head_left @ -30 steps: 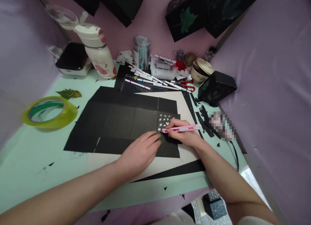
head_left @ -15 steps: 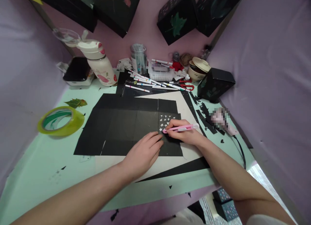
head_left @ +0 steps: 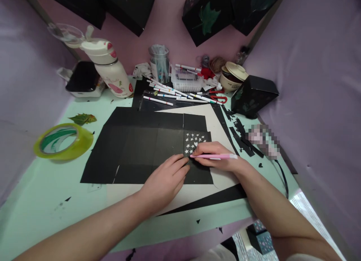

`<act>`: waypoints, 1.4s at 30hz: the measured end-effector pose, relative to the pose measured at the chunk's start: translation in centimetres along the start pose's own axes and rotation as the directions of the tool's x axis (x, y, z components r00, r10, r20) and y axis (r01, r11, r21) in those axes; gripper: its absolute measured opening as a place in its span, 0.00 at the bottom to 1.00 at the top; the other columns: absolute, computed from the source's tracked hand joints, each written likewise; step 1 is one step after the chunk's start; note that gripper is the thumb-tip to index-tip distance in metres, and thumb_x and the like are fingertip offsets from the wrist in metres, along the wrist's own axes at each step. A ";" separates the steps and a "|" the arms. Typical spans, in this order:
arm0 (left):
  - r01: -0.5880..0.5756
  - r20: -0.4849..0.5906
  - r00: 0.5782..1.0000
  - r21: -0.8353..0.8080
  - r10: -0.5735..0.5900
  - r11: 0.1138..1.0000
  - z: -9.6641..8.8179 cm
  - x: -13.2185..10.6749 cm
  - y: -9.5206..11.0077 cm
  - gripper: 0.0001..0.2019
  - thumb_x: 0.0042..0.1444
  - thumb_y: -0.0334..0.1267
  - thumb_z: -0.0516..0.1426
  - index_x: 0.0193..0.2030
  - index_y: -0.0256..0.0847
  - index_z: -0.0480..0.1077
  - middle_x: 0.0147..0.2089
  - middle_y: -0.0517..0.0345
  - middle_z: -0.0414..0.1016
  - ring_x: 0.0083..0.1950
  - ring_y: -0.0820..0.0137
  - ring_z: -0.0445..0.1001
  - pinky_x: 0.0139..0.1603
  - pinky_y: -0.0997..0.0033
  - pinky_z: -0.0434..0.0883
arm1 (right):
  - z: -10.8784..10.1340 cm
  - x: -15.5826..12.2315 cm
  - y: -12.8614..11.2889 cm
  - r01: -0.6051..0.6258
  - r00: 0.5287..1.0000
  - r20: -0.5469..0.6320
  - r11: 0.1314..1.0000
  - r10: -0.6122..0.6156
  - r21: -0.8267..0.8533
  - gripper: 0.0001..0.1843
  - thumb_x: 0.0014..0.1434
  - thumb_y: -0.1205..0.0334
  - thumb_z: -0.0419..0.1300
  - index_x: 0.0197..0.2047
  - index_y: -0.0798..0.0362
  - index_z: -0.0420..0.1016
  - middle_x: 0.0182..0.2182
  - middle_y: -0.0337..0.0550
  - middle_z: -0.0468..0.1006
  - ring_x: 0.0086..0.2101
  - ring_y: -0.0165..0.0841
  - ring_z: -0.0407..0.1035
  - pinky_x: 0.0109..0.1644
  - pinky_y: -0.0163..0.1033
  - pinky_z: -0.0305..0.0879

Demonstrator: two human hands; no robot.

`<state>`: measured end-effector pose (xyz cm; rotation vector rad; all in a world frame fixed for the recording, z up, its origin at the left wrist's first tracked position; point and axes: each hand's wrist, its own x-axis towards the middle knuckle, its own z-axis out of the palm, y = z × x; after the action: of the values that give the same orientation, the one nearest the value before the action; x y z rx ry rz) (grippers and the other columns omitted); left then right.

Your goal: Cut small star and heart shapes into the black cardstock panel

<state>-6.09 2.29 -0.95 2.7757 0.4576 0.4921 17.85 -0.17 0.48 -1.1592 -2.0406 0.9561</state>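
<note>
A flat sheet of black card [head_left: 126, 141] with fold lines lies across the table. On its right part, rows of small white star-shaped cut-outs [head_left: 192, 140] and a white heart [head_left: 195, 144] show. My right hand [head_left: 211, 147] is closed on a slim pink craft knife [head_left: 216, 156], whose tip touches the card just below the stars. My left hand [head_left: 166, 178] rests flat on the card's lower edge, its fingertips close to the knife tip. White paper [head_left: 135, 191] and more black card are beneath the sheet.
A roll of yellow-green tape [head_left: 84, 141] and a leaf [head_left: 82, 119] lie left. Behind are a white bottle [head_left: 113, 77], markers [head_left: 158, 100] and red-handled scissors [head_left: 221, 99]. Black scraps [head_left: 242, 141], a black box [head_left: 254, 95] and a corded pink device [head_left: 263, 141] stand right.
The knife handle has swung lower, now nearly level, and its tip sits slightly lower on the card. My right hand shifted a little, exposing the heart. The left hand stays put; the view shifted slightly.
</note>
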 end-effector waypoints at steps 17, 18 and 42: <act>0.021 -0.006 1.000 -0.048 -0.021 0.999 -0.2 0.0 0.1 0.15 0.61 0.27 0.50 0.53 0.33 0.69 0.56 0.46 0.72 0.63 0.58 0.65 0.61 0.53 0.69 | -0.1 -0.1 0.0 -0.009 1.000 0.015 1.000 0.009 0.010 0.07 0.61 0.66 0.58 0.39 0.51 0.77 0.31 0.42 0.76 0.32 0.31 0.70 0.36 0.36 0.66; 0.020 -0.007 1.000 -0.045 -0.020 0.999 -0.2 0.0 0.1 0.15 0.61 0.26 0.50 0.52 0.33 0.69 0.56 0.47 0.72 0.62 0.58 0.65 0.61 0.53 0.69 | 0.0 -0.1 0.0 -0.022 1.000 0.011 1.000 0.022 0.014 0.07 0.61 0.66 0.58 0.39 0.52 0.77 0.31 0.42 0.76 0.32 0.31 0.70 0.36 0.36 0.66; 0.016 -0.034 0.999 -0.030 -0.017 0.999 0.0 -0.2 0.0 0.13 0.63 0.29 0.50 0.51 0.34 0.70 0.57 0.46 0.72 0.62 0.59 0.65 0.59 0.54 0.70 | 0.8 0.0 -0.7 -0.340 0.920 -0.155 0.929 0.361 0.149 0.05 0.58 0.63 0.60 0.32 0.54 0.76 0.26 0.39 0.77 0.27 0.29 0.69 0.28 0.31 0.60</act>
<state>-6.23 2.19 -1.03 2.7369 0.4771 0.5396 16.90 -0.63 0.63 -1.5196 -1.6393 1.0818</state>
